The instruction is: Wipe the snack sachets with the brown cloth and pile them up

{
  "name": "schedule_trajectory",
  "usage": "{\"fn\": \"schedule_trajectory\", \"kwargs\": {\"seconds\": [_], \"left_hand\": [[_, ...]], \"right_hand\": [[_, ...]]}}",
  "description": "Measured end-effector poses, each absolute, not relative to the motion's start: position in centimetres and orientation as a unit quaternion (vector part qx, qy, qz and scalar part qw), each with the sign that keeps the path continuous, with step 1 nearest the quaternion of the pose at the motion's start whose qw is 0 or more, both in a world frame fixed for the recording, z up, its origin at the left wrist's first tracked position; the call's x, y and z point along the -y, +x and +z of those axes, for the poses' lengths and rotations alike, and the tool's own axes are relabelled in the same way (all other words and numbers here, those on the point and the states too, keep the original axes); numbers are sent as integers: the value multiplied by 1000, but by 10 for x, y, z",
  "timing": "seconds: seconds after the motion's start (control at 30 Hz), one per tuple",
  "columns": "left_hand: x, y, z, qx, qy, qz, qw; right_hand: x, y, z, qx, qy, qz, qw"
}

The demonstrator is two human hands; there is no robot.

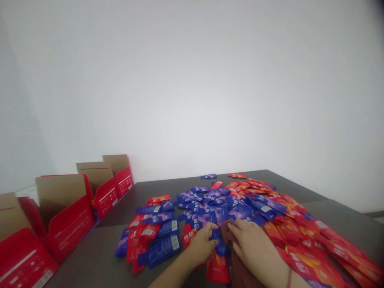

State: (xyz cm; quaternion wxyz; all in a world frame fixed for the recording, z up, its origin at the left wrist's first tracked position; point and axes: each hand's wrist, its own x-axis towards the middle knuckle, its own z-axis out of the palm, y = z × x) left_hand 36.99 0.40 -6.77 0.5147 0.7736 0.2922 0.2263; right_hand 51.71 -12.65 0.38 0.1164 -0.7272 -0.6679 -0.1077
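1. Brown cloth-like item (229, 234), lower centre, under R hand's fingertips; nature unclear.
2. R hand (255, 244), lower centre-R: fingers close together, slightly bent, over brown item. Whether pinching it: can't tell. Thin red cord (289, 277) at wrist.
3. L hand (200, 244), lower centre: fingers curled, thumb & index apart, tips by blue sachets. No grip visible.
4. Red sachet (217, 268), bottom centre, just below hands.
5. Smaller sachet grp (163, 250), lower L of centre, approx. side by side/overlapping, red + blue, apart from most of main heap.
6. Main heap (279, 208), centre to lower R: mostly blue toward centre, mostly red toward R; colours not fully separated. Judged: bulk of qty loose, little set aside.
7. Red boxes, 4 in row, lower L going back: nearest (24, 260), farthest (124, 182). Brown flaps up, none closed. Contents hidden, so fill can't be judged.
8. Far edge of dark table (111, 240), mid-frame: 1 blue stray (209, 176), 1 red stray (237, 175), nr white wall (192, 92).
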Motion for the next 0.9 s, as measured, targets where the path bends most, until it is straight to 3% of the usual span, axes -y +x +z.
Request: {"fn": "schedule_trajectory", "kwargs": {"seconds": [0.1, 0.2, 0.43, 0.67, 0.9], "left_hand": [[-7, 376, -77, -279, 679, 217, 643], [-9, 379, -82, -280, 625, 215, 696], [-11, 377, -77, -331, 604, 209, 694], [-9, 380, -70, -339, 616, 158, 693], [-9, 378, -73, -334, 648, 193, 657]], "right_hand": [[117, 503, -17, 671, -728, -100, 103], [111, 493, -34, 697, -702, -88, 116], [117, 496, -28, 752, -656, -13, 67], [124, 522, -34, 624, -772, -120, 7], [117, 483, -44, 739, -667, -94, 28]]}}
